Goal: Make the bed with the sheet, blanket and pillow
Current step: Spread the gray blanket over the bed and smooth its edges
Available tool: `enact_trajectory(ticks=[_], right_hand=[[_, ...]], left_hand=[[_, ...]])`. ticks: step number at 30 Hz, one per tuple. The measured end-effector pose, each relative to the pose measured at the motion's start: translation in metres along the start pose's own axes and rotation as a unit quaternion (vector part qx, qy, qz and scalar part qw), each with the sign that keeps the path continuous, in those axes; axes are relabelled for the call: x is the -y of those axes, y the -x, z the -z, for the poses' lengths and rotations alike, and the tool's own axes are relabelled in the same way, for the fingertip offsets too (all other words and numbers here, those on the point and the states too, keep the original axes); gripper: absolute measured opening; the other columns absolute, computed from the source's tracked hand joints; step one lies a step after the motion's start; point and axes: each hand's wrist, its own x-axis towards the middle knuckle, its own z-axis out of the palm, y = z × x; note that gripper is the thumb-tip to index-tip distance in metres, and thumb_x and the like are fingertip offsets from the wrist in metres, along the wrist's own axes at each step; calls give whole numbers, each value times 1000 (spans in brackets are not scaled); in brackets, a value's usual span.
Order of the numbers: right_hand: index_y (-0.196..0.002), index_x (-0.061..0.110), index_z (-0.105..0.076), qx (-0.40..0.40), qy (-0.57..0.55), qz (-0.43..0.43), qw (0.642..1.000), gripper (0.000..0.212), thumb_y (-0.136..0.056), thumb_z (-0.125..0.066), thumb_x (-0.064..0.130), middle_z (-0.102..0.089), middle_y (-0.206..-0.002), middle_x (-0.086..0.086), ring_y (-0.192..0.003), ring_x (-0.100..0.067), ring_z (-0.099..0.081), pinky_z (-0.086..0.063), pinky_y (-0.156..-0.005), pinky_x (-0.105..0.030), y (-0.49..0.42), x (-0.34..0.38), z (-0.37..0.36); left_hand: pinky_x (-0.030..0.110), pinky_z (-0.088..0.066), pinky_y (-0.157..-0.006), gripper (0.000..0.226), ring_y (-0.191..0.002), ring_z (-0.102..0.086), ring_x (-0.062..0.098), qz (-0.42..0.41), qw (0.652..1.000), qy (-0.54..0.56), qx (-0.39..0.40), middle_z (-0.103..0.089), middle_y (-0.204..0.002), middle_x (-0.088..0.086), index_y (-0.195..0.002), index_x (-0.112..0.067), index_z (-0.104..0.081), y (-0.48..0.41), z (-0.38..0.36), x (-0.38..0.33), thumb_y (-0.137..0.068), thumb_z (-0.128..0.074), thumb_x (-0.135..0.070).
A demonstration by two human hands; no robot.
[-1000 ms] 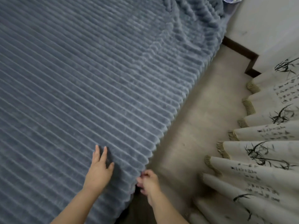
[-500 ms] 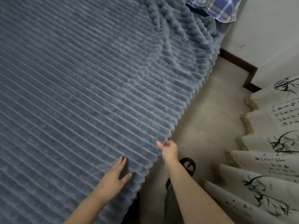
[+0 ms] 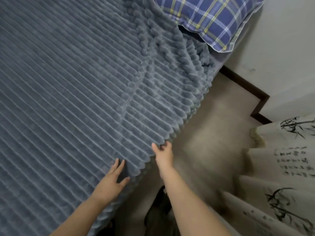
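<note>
A grey ribbed blanket (image 3: 71,86) covers the bed and fills the left of the view. It lies smooth near me and bunches into folds toward the top right. A blue plaid pillow (image 3: 209,19) sits at the bed's far corner, partly over the bunched blanket. My left hand (image 3: 112,181) rests flat on the blanket near its side edge, fingers straight. My right hand (image 3: 162,154) pinches the blanket's edge where it hangs over the bed side. No sheet is visible under the blanket.
A strip of beige floor (image 3: 209,143) runs along the bed's right side. A cream curtain with ink bamboo prints (image 3: 286,167) hangs at the right. A white wall with a dark skirting board (image 3: 245,86) stands behind.
Both hands have moved along the blanket's edge toward the pillow end. My view has tilted up, bringing the plaid pillow into sight.
</note>
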Motion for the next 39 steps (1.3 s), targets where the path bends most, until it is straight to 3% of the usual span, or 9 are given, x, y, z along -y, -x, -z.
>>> enact_trajectory(ticks=[4, 7, 10, 16, 21, 24, 30, 34, 39], right_hand=[[-133, 6, -47, -35, 104, -18, 994, 55, -87, -70, 26, -60, -125, -9, -113, -28, -60, -51, -92, -38, -64, 48, 17], [-97, 11, -64, -30, 63, -42, 997, 12, -87, -69, 11, -67, -100, -9, -78, -21, -64, -53, -66, -31, -81, 56, 29], [-69, 18, -54, -59, 53, -29, 996, 23, -86, -68, 9, -60, -73, -1, -60, -12, -53, -44, -56, -23, -78, 50, 52], [-85, 15, -60, -3, 82, -95, 992, 15, -87, -62, 0, -64, -79, 0, -67, -14, -60, -44, -47, -16, -85, 72, 69], [-123, 9, -50, -178, 188, 132, 957, 36, -89, -62, 14, -53, -123, -13, -113, -30, -54, -46, -97, -41, -156, 189, 92], [-148, 5, -27, -218, 290, 107, 926, 79, -87, -67, 34, -30, -150, -20, -137, -38, -29, -27, -112, -46, -199, 257, 99], [-125, 5, -60, -20, 138, -17, 990, 58, -76, -81, 26, -66, -120, -14, -105, -32, -65, -52, -95, -50, -228, 309, 109], [-97, 14, -68, -234, 206, 19, 950, 18, -87, -63, 29, -69, -106, -15, -96, -35, -64, -52, -89, -43, -228, 286, 142], [-122, 5, -54, -345, 282, -100, 890, 35, -89, -60, 17, -59, -120, -22, -104, -42, -59, -51, -91, -50, -229, 245, 196]], left_hand=[[32, -12, -121, 72, -147, 3, 2, -53, 998, 16, 11, 14, -153, -28, -150, -44, -1, -28, -17, -46, -95, -48, -46], [35, 4, -120, 70, -143, 22, -1, -113, 988, -93, -44, 27, -152, -29, -147, -49, 6, -42, -16, -70, -99, -43, -40], [36, 4, -117, 68, -141, 25, 0, -111, 986, -104, -72, 29, -151, -29, -148, -49, 6, -61, -3, -87, -100, -41, -38], [43, -6, -121, 66, -145, 17, 6, -34, 994, -88, -54, 31, -150, -25, -148, -43, 10, -112, 43, -97, -101, -36, -41], [43, -7, -122, 65, -148, 11, 10, 3, 998, -53, -40, 24, -153, -19, -152, -36, 1, -151, 80, -119, -100, -37, -43], [34, -6, -122, 66, -148, 8, 10, -12, 999, -41, -14, 18, -157, -16, -153, -35, -3, -170, 92, -143, -98, -39, -48], [22, -4, -117, 68, -146, 0, 1, -57, 993, -31, 96, 10, -158, -21, -152, -42, -6, -184, 88, -193, -95, -40, -57], [24, -8, -120, 69, -147, 2, 3, -63, 981, -25, 180, 9, -160, -18, -152, -39, -4, -190, 80, -219, -95, -39, -57], [34, -4, -122, 68, -148, 6, 8, -67, 981, -69, 170, 8, -160, -16, -153, -37, -3, -200, 69, -241, -96, -35, -57]])
